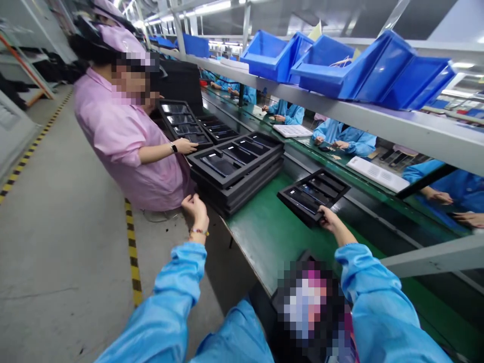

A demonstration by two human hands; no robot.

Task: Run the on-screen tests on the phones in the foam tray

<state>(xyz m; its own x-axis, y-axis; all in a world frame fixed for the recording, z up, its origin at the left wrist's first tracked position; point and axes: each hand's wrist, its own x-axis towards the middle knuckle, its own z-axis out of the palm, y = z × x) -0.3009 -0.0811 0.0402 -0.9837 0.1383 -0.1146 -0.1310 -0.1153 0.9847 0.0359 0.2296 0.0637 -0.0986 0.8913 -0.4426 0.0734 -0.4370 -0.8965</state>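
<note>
My right hand (328, 219) pinches the near edge of a black foam tray (298, 207), which is tilted above the green bench. Dark, glossy flat panels lie in some of its slots. My left hand (195, 207) is in the air beside the near left corner of a stack of black foam trays (236, 189). Its fingers are loosely bent and apart, with nothing seen in them. In the top tray of that stack sit several dark rectangular panels (221, 162) with small white labels.
At left, a person in pink (124, 136) has a hand on another tray (183, 121). Blue bins (333, 65) stand on the shelf (359, 116) above the green bench (260, 227). Co-workers in blue (348, 138) sit across the line. A pixelated area covers something near my lap.
</note>
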